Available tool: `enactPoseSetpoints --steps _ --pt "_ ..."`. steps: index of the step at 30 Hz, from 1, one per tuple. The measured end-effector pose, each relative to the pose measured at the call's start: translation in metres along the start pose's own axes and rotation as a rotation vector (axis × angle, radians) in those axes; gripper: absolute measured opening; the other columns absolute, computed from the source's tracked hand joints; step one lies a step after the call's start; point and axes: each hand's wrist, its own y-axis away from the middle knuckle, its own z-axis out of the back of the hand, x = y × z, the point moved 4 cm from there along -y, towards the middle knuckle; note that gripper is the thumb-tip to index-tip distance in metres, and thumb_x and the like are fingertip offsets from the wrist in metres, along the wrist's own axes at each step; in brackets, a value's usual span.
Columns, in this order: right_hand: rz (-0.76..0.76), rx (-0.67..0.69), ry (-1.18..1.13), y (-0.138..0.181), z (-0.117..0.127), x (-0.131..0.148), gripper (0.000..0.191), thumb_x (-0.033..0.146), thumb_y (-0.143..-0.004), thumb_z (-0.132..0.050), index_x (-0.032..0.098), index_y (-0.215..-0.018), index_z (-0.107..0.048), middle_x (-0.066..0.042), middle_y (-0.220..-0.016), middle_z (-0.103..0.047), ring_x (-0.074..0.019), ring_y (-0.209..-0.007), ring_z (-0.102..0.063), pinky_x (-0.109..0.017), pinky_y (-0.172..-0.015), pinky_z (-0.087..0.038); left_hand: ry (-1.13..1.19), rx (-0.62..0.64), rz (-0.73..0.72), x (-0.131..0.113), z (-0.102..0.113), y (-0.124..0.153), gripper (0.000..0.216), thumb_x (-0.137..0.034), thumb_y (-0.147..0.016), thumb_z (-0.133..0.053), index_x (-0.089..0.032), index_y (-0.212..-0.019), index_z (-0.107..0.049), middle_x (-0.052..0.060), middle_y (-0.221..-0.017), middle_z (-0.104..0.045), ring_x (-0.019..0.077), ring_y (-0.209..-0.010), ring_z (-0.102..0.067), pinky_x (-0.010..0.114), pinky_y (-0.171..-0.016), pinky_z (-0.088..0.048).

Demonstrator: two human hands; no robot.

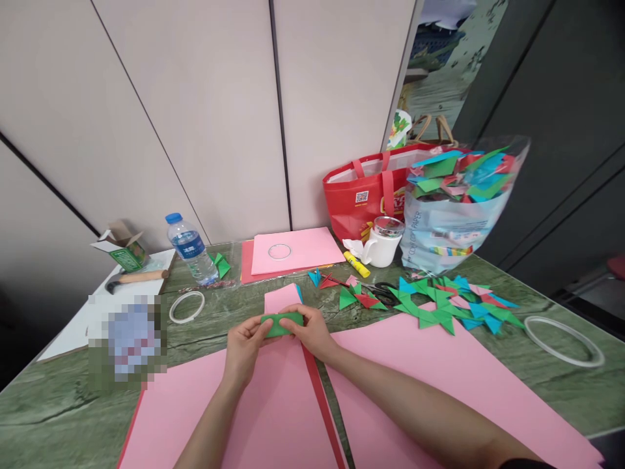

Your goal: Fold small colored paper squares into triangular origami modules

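Observation:
A small folded piece of green paper is held level between my two hands, above the pink sheets. My left hand pinches its left end between thumb and fingers. At the other end, my right hand grips it the same way, with the thumb on the near face. Just behind my hands lies a small stack of pink paper with a blue edge showing. Under my forearms are large pink sheets, with red paper showing along their edges. Fingers hide part of the green paper.
Folded paper stars, scissors, a yellow glue stick and a white mug lie to the right. Behind stand a red bag and a plastic bag of folded pieces. Leftward are a bottle, a hammer and a white ring.

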Motion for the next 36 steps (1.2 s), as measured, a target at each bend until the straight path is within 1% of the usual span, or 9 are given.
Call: enactPoseSetpoints --steps 5,12,16,20,25,31,33,36 --pt "0.013 -0.014 0.018 -0.0004 0.0005 -0.0002 0.015 0.031 -0.066 -0.062 0.018 -0.073 -0.063 0.001 -0.065 -0.058 -0.0103 -0.049 -0.049 -0.022 -0.046 -0.043 0.020 0.004 0.006 -0.0003 -0.0003 0.0006 0.027 -0.030 -0.063 -0.067 -0.013 -0.084 -0.068 0.007 -0.075 -0.071 0.0219 -0.067 -0.065 0.033 -0.063 -0.053" --pt "0.007 -0.008 0.023 -0.0007 0.0007 0.0014 0.016 0.033 -0.066 -0.061 0.018 -0.073 -0.062 0.001 -0.064 -0.058 -0.0104 -0.050 -0.049 -0.022 -0.045 -0.042 0.049 0.006 0.028 0.0018 0.0006 -0.0007 0.026 -0.029 -0.063 -0.067 -0.014 -0.084 -0.068 0.005 -0.072 -0.071 0.0210 -0.066 -0.065 0.033 -0.062 -0.053" --pt "0.024 -0.016 0.064 -0.0011 0.0016 0.0028 0.018 0.033 -0.066 -0.061 0.017 -0.072 -0.063 0.000 -0.065 -0.058 -0.0117 -0.055 -0.050 -0.022 -0.050 -0.043 0.047 0.005 0.029 0.0031 0.0014 -0.0005 0.027 -0.029 -0.062 -0.068 -0.013 -0.085 -0.068 0.006 -0.073 -0.071 0.0215 -0.067 -0.065 0.033 -0.062 -0.053" --pt "0.023 -0.020 0.089 -0.0015 0.0020 0.0017 0.018 0.033 -0.066 -0.061 0.016 -0.071 -0.063 0.001 -0.062 -0.057 -0.0119 -0.055 -0.050 -0.022 -0.051 -0.042 0.055 0.007 0.030 0.0036 0.0012 -0.0007 0.026 -0.029 -0.062 -0.068 -0.014 -0.083 -0.068 0.005 -0.074 -0.071 0.0211 -0.067 -0.065 0.032 -0.062 -0.053" --pt "0.007 -0.009 0.079 -0.0020 0.0017 0.0005 0.018 0.034 -0.066 -0.060 0.016 -0.071 -0.062 0.001 -0.061 -0.056 -0.0108 -0.051 -0.049 -0.022 -0.048 -0.040 0.062 -0.003 0.038 0.0031 0.0000 -0.0006 0.024 -0.029 -0.062 -0.068 -0.013 -0.079 -0.068 0.005 -0.072 -0.071 0.0206 -0.065 -0.064 0.032 -0.060 -0.053" --pt "0.016 -0.018 0.089 -0.0022 0.0021 0.0016 0.017 0.033 -0.065 -0.061 0.017 -0.071 -0.061 0.001 -0.065 -0.057 -0.0118 -0.056 -0.050 -0.022 -0.051 -0.041 0.059 -0.002 0.034 0.0040 -0.0001 -0.0007 0.022 -0.029 -0.062 -0.067 -0.013 -0.077 -0.068 0.005 -0.072 -0.070 0.0200 -0.065 -0.064 0.032 -0.060 -0.053" --pt "0.006 -0.048 0.063 -0.0023 0.0032 0.0002 0.021 0.032 -0.062 -0.064 0.017 -0.076 -0.059 0.001 -0.067 -0.056 -0.0113 -0.056 -0.049 -0.022 -0.050 -0.041 0.057 0.011 0.031 0.0042 0.0000 -0.0008 0.021 -0.029 -0.063 -0.067 -0.013 -0.077 -0.067 0.004 -0.071 -0.070 0.0193 -0.065 -0.064 0.032 -0.061 -0.053" --pt "-0.033 -0.083 0.009 -0.0022 0.0046 -0.0032 0.027 0.032 -0.058 -0.067 0.017 -0.078 -0.056 0.004 -0.060 -0.051 -0.0093 -0.049 -0.046 -0.021 -0.046 -0.039 0.044 0.030 0.015 0.0036 -0.0003 -0.0009 0.020 -0.028 -0.065 -0.065 -0.013 -0.078 -0.065 0.003 -0.068 -0.070 0.0182 -0.064 -0.064 0.032 -0.064 -0.053"
